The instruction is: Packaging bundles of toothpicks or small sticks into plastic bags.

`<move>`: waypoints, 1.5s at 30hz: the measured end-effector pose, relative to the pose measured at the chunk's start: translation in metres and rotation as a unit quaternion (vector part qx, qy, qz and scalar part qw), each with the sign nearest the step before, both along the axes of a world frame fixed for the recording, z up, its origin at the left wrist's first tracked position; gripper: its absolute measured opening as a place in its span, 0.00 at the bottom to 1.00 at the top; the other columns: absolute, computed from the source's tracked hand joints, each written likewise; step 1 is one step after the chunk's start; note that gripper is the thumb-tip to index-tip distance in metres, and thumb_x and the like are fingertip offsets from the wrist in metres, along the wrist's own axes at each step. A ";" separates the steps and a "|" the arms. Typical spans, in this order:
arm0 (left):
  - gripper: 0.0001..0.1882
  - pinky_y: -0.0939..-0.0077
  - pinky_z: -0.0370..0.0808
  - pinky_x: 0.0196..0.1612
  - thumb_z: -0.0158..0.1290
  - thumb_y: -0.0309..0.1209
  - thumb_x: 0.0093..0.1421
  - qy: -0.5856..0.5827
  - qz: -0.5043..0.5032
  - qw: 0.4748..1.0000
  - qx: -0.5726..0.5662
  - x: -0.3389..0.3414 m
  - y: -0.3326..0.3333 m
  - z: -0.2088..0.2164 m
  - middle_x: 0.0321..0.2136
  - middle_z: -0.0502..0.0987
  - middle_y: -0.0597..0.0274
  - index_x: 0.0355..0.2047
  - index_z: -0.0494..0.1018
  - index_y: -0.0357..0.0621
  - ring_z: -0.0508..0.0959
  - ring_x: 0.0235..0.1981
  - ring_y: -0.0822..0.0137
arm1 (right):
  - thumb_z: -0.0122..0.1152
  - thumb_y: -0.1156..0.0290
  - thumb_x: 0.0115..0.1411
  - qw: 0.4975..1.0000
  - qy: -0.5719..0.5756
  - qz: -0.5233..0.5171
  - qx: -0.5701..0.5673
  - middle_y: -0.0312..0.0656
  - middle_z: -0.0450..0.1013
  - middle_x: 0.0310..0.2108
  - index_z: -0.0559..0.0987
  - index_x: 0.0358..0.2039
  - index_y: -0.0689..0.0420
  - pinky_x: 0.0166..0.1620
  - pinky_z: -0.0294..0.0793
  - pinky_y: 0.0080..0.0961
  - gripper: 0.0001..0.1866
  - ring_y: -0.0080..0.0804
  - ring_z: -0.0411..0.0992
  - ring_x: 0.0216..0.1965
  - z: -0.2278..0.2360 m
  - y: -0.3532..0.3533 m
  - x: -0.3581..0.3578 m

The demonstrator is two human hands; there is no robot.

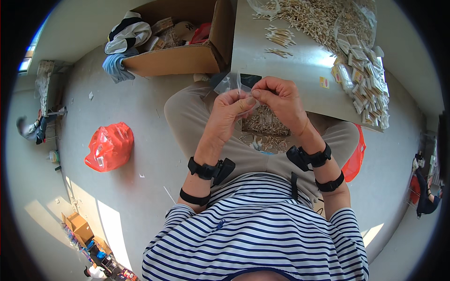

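Both hands meet over my lap, at the near edge of the metal table. My left hand is closed around a small clear plastic bag, which sticks up past the fingers. My right hand pinches thumb to forefinger at the bag's edge; whether anything else is between those fingertips is too small to tell. Beneath the hands, a heap of cotton swabs lies between my knees. On the table, a small bundle of cotton swabs and a smaller bundle lie apart from the large loose swab pile.
Filled swab packets are heaped along the table's right edge, near a small yellow-and-white card. A cardboard box with clothing and a cap stands left of the table. A red plastic bag sits on the floor. Other people are far off at both sides.
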State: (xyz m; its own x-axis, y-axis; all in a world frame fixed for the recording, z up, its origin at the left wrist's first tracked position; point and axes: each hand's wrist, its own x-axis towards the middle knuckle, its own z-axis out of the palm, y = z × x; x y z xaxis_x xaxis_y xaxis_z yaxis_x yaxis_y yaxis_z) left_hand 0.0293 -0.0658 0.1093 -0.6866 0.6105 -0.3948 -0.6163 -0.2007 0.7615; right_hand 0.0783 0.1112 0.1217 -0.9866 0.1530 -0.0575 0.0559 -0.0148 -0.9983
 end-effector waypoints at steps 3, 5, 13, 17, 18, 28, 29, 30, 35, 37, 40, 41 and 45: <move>0.04 0.85 0.68 0.31 0.64 0.28 0.62 -0.005 0.009 1.000 -0.009 -0.005 -0.011 0.000 0.32 0.80 0.70 0.34 0.78 0.44 0.73 0.27 0.80 | 0.63 0.74 0.62 0.996 0.001 0.010 0.091 0.32 0.76 0.24 0.83 0.34 0.63 0.33 0.71 0.20 0.05 0.16 0.69 0.27 0.001 -0.005 -0.007; 0.05 0.84 0.67 0.29 0.64 0.28 0.62 0.010 0.004 1.000 0.011 -0.010 -0.017 -0.010 0.30 0.79 0.70 0.34 0.78 0.44 0.71 0.25 0.80 | 0.63 0.75 0.61 0.995 0.005 0.019 0.100 0.33 0.76 0.23 0.83 0.34 0.63 0.33 0.71 0.20 0.05 0.16 0.69 0.27 0.001 -0.013 -0.014; 0.06 0.81 0.58 0.23 0.64 0.28 0.62 -0.034 0.150 0.987 0.052 -0.032 -0.035 -0.035 0.19 0.70 0.72 0.32 0.77 0.43 0.62 0.18 0.79 | 0.66 0.70 0.60 0.976 0.051 -0.075 0.196 0.44 0.75 0.27 0.83 0.39 0.61 0.34 0.73 0.28 0.09 0.31 0.73 0.27 -0.043 -0.027 -0.045; 0.08 0.81 0.56 0.21 0.64 0.29 0.62 -0.074 0.238 0.968 0.039 -0.049 -0.043 -0.059 0.18 0.68 0.72 0.30 0.76 0.44 0.60 0.16 0.80 | 0.68 0.64 0.59 0.912 0.006 -0.021 0.410 0.47 0.71 0.34 0.79 0.54 0.53 0.38 0.73 0.41 0.22 0.46 0.74 0.32 -0.081 -0.037 -0.053; 0.08 0.82 0.55 0.19 0.64 0.30 0.62 -0.074 0.258 0.963 0.041 -0.052 -0.044 -0.065 0.19 0.69 0.72 0.29 0.75 0.45 0.61 0.16 0.81 | 0.68 0.63 0.59 0.889 0.003 -0.001 0.457 0.47 0.70 0.35 0.76 0.59 0.50 0.39 0.73 0.45 0.26 0.49 0.74 0.33 -0.089 -0.040 -0.054; 0.12 0.77 0.56 0.20 0.64 0.32 0.63 -0.148 0.311 0.937 0.051 -0.085 -0.056 -0.103 0.17 0.69 0.68 0.26 0.72 0.46 0.58 0.12 0.76 | 0.66 0.59 0.60 0.842 -0.044 0.040 0.536 0.43 0.66 0.37 0.71 0.66 0.44 0.44 0.70 0.39 0.33 0.42 0.71 0.38 -0.115 -0.045 -0.054; 0.10 0.77 0.58 0.21 0.64 0.30 0.62 -0.126 0.292 0.947 0.041 -0.085 -0.057 -0.105 0.19 0.71 0.67 0.28 0.74 0.45 0.62 0.14 0.76 | 0.66 0.59 0.60 0.843 -0.047 0.042 0.533 0.42 0.66 0.37 0.71 0.67 0.44 0.45 0.70 0.40 0.33 0.42 0.71 0.38 -0.115 -0.046 -0.053; 0.08 0.76 0.61 0.21 0.64 0.28 0.62 -0.104 0.273 0.956 0.031 -0.086 -0.058 -0.107 0.21 0.74 0.66 0.29 0.76 0.43 0.66 0.16 0.75 | 0.66 0.59 0.60 0.845 -0.049 0.044 0.531 0.42 0.66 0.37 0.70 0.67 0.44 0.45 0.70 0.40 0.34 0.42 0.71 0.38 -0.115 -0.046 -0.053; 0.05 0.78 0.69 0.27 0.64 0.24 0.61 -0.029 0.228 0.973 0.028 -0.083 -0.049 -0.093 0.28 0.79 0.63 0.35 0.79 0.38 0.74 0.24 0.74 | 0.68 0.60 0.59 0.879 -0.038 -0.001 0.475 0.43 0.69 0.35 0.77 0.60 0.47 0.40 0.71 0.38 0.28 0.39 0.73 0.35 -0.117 -0.040 -0.055; 0.06 0.79 0.72 0.30 0.64 0.23 0.61 -0.027 0.210 0.977 0.015 -0.078 -0.047 -0.081 0.30 0.80 0.63 0.37 0.80 0.37 0.75 0.26 0.73 | 0.69 0.60 0.59 0.908 -0.054 -0.022 0.416 0.43 0.71 0.35 0.80 0.56 0.50 0.38 0.72 0.37 0.24 0.37 0.74 0.34 -0.114 -0.038 -0.061; 0.06 0.81 0.75 0.34 0.64 0.25 0.61 0.013 0.146 0.989 -0.022 -0.071 -0.049 -0.076 0.30 0.80 0.64 0.37 0.79 0.38 0.76 0.27 0.75 | 0.68 0.64 0.60 0.985 -0.032 -0.056 0.162 0.42 0.75 0.29 0.85 0.43 0.58 0.33 0.72 0.29 0.14 0.28 0.74 0.29 -0.078 -0.047 -0.074; 0.06 0.81 0.76 0.35 0.64 0.25 0.61 0.009 0.115 0.993 0.016 -0.071 -0.050 -0.077 0.31 0.81 0.64 0.37 0.80 0.38 0.78 0.29 0.75 | 0.68 0.66 0.60 0.996 -0.081 -0.011 0.045 0.40 0.74 0.25 0.84 0.38 0.61 0.31 0.70 0.26 0.12 0.24 0.71 0.27 -0.060 -0.048 -0.078; 0.06 0.83 0.76 0.35 0.63 0.27 0.62 -0.010 0.109 0.992 0.062 -0.065 -0.041 -0.057 0.31 0.81 0.66 0.38 0.80 0.41 0.79 0.32 0.77 | 0.66 0.70 0.61 0.996 -0.092 -0.003 -0.001 0.36 0.70 0.18 0.82 0.31 0.65 0.28 0.67 0.22 0.09 0.18 0.65 0.22 -0.045 -0.040 -0.077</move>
State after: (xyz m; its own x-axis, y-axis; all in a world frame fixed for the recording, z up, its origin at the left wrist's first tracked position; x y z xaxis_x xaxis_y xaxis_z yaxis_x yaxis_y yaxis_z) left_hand -0.0357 -0.1069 0.0522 -0.8003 0.4940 -0.3398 -0.5624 -0.4221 0.7110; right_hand 0.0015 0.0710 0.0768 -0.9583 0.1579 -0.2380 0.2385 -0.0167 -0.9710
